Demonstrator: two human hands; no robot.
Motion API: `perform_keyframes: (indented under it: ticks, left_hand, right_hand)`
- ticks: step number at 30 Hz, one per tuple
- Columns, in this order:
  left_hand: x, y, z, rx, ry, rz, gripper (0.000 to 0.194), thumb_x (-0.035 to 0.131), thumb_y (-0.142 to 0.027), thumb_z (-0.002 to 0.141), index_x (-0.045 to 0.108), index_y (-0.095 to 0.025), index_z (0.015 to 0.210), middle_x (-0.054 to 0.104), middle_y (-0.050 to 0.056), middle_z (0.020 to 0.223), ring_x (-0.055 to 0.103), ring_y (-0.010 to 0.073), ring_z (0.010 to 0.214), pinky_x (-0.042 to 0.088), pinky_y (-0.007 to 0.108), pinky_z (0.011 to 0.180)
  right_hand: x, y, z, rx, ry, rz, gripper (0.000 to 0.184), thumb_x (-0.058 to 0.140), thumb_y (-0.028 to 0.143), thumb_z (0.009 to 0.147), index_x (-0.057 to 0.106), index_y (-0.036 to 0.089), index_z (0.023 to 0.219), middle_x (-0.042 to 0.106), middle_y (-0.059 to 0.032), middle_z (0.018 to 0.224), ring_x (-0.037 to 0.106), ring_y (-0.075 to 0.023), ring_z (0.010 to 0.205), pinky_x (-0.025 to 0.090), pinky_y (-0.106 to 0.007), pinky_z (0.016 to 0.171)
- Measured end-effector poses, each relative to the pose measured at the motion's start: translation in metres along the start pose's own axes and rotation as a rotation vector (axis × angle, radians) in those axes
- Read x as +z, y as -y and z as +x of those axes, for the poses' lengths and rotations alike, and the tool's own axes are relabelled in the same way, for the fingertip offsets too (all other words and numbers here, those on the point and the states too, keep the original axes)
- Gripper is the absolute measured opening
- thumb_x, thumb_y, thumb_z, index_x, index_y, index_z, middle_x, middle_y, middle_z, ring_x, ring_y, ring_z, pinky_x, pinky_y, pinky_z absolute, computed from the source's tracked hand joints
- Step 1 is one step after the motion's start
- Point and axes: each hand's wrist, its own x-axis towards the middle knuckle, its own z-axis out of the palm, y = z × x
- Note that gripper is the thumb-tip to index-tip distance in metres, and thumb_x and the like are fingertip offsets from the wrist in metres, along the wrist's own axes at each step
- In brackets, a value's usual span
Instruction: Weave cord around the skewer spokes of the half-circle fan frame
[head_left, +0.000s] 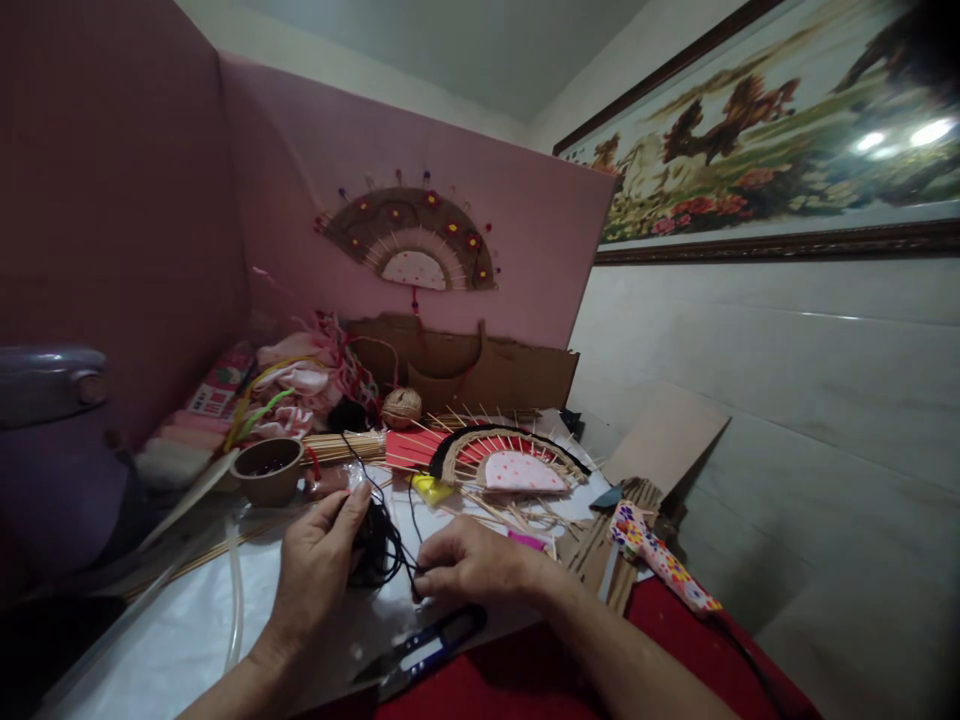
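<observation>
My left hand (322,555) is closed in a pinch on a bundle of black cord (379,550), whose loops hang between my two hands. My right hand (472,560) has thumb and fingers pressed together on a strand of the same cord, to the right of the bundle. Beyond them lies a half-made fan of thin sticks (517,470), with a dotted white centre, a tan woven band and a black outer band. Scissors with dark blue handles (424,650) rest at the near edge, below my right hand.
A brown cup (268,472), bundled sticks (345,447) and a twine ball (402,408) stand behind on the left. A flowered glue gun (664,560) lies on cardboard strips at right. A finished fan (416,235) hangs on the pink board (525,220).
</observation>
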Motion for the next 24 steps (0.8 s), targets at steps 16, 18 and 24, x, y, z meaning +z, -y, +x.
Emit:
perform_keyframes:
  ticks: [16,18,24]
  left_hand:
    - [-0.011,-0.018,0.013,0.217,-0.158,-0.106,0.03,0.056,-0.04,0.077,0.051,-0.017,0.059,0.046,-0.006,0.045,0.038,0.0072,0.043,0.03,0.02,0.043]
    - [-0.013,-0.023,0.016,0.233,-0.184,-0.146,0.028,0.055,-0.038,0.078,0.05,-0.017,0.06,0.046,-0.006,0.046,0.038,0.0063,0.042,0.029,0.019,0.042]
    - [-0.024,-0.034,0.032,0.324,-0.242,-0.306,0.015,0.054,-0.029,0.079,0.051,-0.016,0.072,0.045,-0.007,0.046,0.039,0.0063,0.04,0.034,0.018,0.041]
  right_hand:
    - [-0.018,0.0,-0.006,-0.005,-0.141,-0.074,0.017,0.065,0.028,0.07,0.06,0.016,0.059,0.043,0.0062,0.048,0.037,-0.0063,0.046,0.023,-0.019,0.041]
    - [-0.021,-0.001,-0.005,-0.017,-0.15,0.003,0.02,0.062,0.028,0.072,0.056,0.016,0.058,0.04,0.0069,0.049,0.035,-0.0057,0.045,0.024,-0.019,0.041]
    - [-0.027,-0.009,0.0,-0.027,-0.257,0.2,0.034,0.051,0.043,0.08,0.059,0.014,0.066,0.038,0.0076,0.043,0.032,-0.0053,0.04,0.022,-0.018,0.039]
